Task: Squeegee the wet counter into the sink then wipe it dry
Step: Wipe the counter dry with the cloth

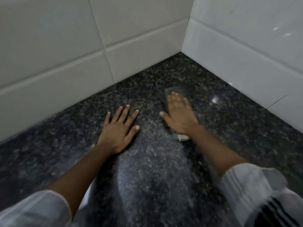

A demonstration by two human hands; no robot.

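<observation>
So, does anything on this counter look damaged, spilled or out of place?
Nothing stands out. The left hand rests flat on the dark counter; the right hand presses a blurred cloth near the tiled corner.

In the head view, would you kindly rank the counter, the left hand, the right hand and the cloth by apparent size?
1. Counter, by far the largest.
2. Left hand and right hand: they look alike, so unranked.
3. Cloth, pressed flat under the right hand; mostly hidden and blurred, so its visible parts look smallest, but its full size cannot be told.
</observation>
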